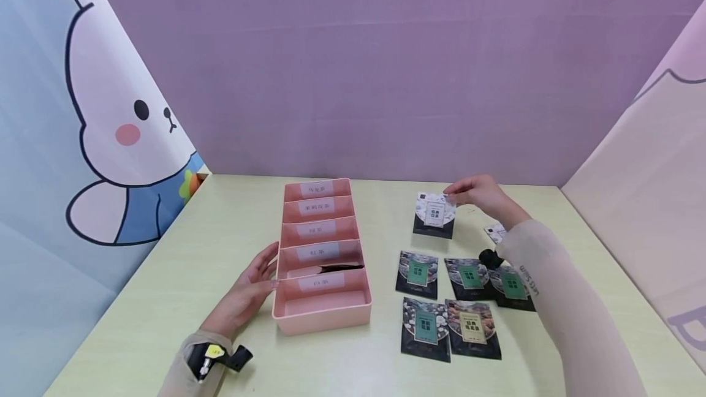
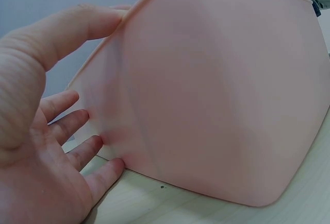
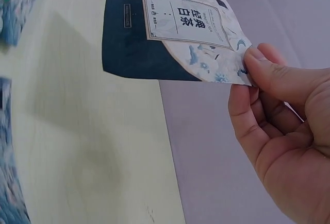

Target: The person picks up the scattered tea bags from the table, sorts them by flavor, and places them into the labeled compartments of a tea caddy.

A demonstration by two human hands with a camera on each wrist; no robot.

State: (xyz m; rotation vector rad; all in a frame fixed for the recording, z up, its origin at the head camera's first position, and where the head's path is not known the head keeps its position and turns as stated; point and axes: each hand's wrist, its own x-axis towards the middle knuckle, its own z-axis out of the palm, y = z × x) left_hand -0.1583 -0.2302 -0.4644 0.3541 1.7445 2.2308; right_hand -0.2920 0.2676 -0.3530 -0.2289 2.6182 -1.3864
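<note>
On the broad pale table (image 1: 165, 299) sits the pink divided box (image 1: 322, 318), well to the left of the loose packets (image 1: 426, 345), which lie flat, printed sides up, perhaps to read at a glance. The left hand (image 1: 242, 296) is half spread at the box's near corner, thumb on the rim, likely steadying it, while the right hand (image 1: 478, 192) pinches one white-tea packet (image 1: 434, 216) by a corner, its label uncovered.

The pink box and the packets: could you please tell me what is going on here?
A person's right hand pinches a white-and-black packet above the table. The left hand touches the side of the pink box. Something dark and thin sits in its second compartment from the front. Right of the box lie six more packets, one partly hidden behind the right sleeve.
</note>
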